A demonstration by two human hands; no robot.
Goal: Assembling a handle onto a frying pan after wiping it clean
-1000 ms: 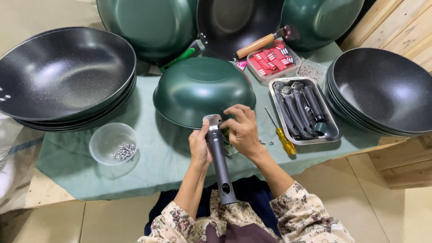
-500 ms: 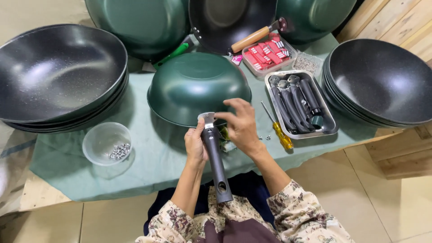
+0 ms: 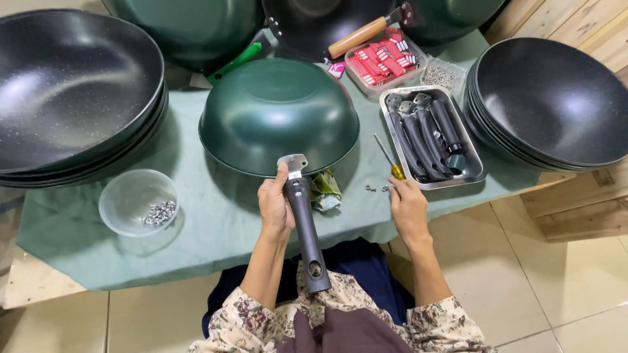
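A dark green wok (image 3: 278,114) lies upside down on the green cloth in front of me. My left hand (image 3: 275,204) grips a black pan handle (image 3: 306,235) whose metal bracket rests against the wok's near rim. My right hand (image 3: 407,208) rests on the cloth beside a few small screws (image 3: 376,188), its fingers at the yellow grip of a screwdriver (image 3: 387,158). I cannot tell whether it grasps the screwdriver.
Stacks of black woks stand at the left (image 3: 72,91) and right (image 3: 556,98). A metal tray (image 3: 472,171) holds several black handles. A clear bowl (image 3: 137,202) holds small nuts. A box of red packets (image 3: 386,62) and more woks sit at the back.
My right hand has left the handle bracket and moved right to the screws and screwdriver. The left hand keeps holding the handle against the wok.
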